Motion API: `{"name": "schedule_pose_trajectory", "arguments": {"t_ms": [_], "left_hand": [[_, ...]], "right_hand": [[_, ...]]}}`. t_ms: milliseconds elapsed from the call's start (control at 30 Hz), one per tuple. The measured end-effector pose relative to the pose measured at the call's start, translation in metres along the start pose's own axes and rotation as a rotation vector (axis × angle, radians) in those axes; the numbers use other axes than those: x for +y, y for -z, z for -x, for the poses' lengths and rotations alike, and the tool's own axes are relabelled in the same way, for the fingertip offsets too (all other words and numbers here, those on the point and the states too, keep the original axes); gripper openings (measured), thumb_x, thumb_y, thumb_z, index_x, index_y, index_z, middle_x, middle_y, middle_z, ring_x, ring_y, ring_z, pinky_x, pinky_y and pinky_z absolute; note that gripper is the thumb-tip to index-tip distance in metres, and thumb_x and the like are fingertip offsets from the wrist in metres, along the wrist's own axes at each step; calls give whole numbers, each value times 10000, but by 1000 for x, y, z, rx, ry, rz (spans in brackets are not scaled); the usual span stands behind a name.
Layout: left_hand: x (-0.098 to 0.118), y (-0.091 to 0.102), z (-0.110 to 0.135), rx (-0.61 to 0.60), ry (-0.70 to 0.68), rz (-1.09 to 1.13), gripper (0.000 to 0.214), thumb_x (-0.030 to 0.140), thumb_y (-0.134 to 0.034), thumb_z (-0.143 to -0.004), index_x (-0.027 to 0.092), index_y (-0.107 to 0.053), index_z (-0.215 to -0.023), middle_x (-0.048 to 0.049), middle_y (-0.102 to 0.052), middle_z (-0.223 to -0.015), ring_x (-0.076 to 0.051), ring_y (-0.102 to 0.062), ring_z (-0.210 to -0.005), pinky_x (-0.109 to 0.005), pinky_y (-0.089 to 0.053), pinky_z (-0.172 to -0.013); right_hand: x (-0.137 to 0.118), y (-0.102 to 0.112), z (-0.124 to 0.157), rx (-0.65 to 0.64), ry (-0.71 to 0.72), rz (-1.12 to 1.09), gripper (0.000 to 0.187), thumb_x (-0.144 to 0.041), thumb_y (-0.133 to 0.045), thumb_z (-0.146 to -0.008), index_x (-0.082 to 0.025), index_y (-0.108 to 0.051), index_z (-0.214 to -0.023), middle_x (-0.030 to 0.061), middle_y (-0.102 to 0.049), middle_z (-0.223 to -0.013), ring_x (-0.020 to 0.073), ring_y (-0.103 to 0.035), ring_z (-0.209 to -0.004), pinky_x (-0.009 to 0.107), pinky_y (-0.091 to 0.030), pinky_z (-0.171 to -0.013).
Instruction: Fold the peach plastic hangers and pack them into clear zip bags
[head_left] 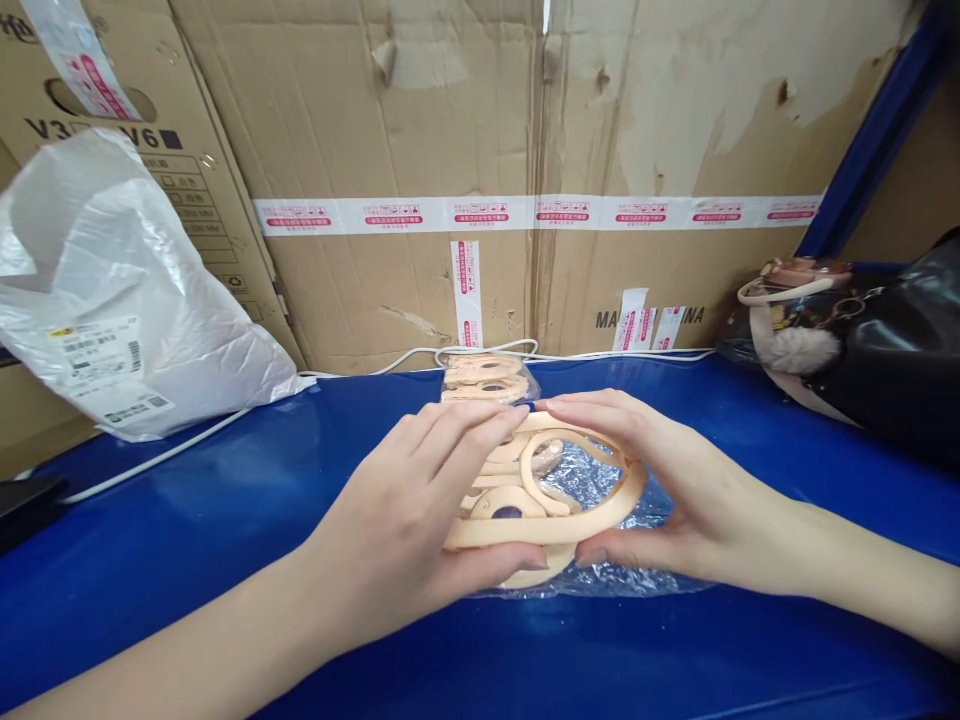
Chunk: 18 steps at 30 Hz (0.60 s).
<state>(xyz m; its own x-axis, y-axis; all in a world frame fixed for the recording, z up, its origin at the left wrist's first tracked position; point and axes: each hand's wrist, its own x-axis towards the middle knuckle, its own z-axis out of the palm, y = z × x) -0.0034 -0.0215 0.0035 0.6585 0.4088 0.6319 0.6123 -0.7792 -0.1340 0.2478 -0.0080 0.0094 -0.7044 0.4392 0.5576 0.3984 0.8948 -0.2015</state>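
My left hand (420,500) and my right hand (660,490) both grip a stack of beige plastic ring-shaped pieces (551,500) from opposite sides, fingers curled round its rim. The stack rests on a crinkled clear plastic wrapper (637,545) on the blue table (225,520). Just behind it stands a second pack of the same beige pieces in clear wrap (487,378).
A white plastic mailing bag (112,300) lies at the back left. Large cardboard boxes (480,150) form a wall behind the table. A white cable (187,445) runs along their base. A black bag with a fluffy pompom (862,340) sits at the right.
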Motion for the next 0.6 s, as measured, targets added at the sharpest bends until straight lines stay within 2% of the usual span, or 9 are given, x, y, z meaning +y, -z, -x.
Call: {"name": "schedule_pose_trajectory", "arguments": {"t_ms": [67,133,200,300,367,433,500,600], "left_hand": [[-7,2,0,-86,73,94,873,661,-568,-830,190,-219,-1477,-137,-399,-1469,-297,-378,-1338,-437,-348,-1088],[-18,5,1,-228,168,183,1010,693,-572,-803,227,-44,-1527,-127,-203,-1577,-320,-232,-1428,-483,-290,-1139],[-31,10,3,-392,264,247,1050,670,-580,-815,275,82,-1528,-94,-27,-1619,-328,-92,-1470,-522,-222,-1165],[-51,18,6,-650,384,324,1105,684,-603,-785,289,115,-1526,-65,112,-1615,-329,36,-1474,-542,-142,-1174],[-59,21,7,-785,439,370,1179,705,-639,-735,267,116,-1528,-70,141,-1608,-330,63,-1469,-539,-117,-1174],[-63,22,7,-867,472,408,1225,709,-666,-703,252,115,-1529,-80,136,-1606,-331,56,-1468,-531,-116,-1173],[-64,21,8,-914,489,432,1224,705,-670,-702,244,102,-1532,-89,109,-1609,-328,42,-1468,-520,-123,-1174],[-64,19,9,-934,487,452,1187,690,-671,-714,250,59,-1539,-97,49,-1616,-330,-2,-1470,-500,-152,-1176]], "right_hand": [[6,3,-3,-4,-33,-30,754,-402,-699,-819,-315,-288,-1445,57,-495,-1392,243,-516,-1227,359,-468,-1002],[18,14,-5,23,-106,-48,738,-418,-687,-821,-313,-304,-1442,69,-484,-1409,269,-527,-1222,390,-466,-999],[33,34,-4,39,-238,-38,747,-447,-674,-822,-308,-293,-1450,85,-504,-1386,291,-536,-1211,403,-474,-979],[57,73,6,-73,-479,53,720,-487,-661,-824,-343,-313,-1437,64,-529,-1355,278,-551,-1190,353,-476,-949],[69,97,15,-216,-624,73,657,-499,-671,-809,-344,-396,-1385,59,-527,-1362,276,-585,-1140,319,-492,-898],[73,110,22,-387,-707,30,598,-482,-679,-804,-336,-450,-1336,59,-590,-1262,252,-629,-1036,292,-506,-840],[70,111,24,-506,-720,-45,572,-464,-703,-781,-326,-478,-1288,48,-633,-1131,224,-645,-918,271,-517,-760],[60,95,18,-565,-687,-190,532,-451,-714,-768,-311,-484,-1227,27,-622,-1061,198,-618,-840,255,-511,-685]]}}
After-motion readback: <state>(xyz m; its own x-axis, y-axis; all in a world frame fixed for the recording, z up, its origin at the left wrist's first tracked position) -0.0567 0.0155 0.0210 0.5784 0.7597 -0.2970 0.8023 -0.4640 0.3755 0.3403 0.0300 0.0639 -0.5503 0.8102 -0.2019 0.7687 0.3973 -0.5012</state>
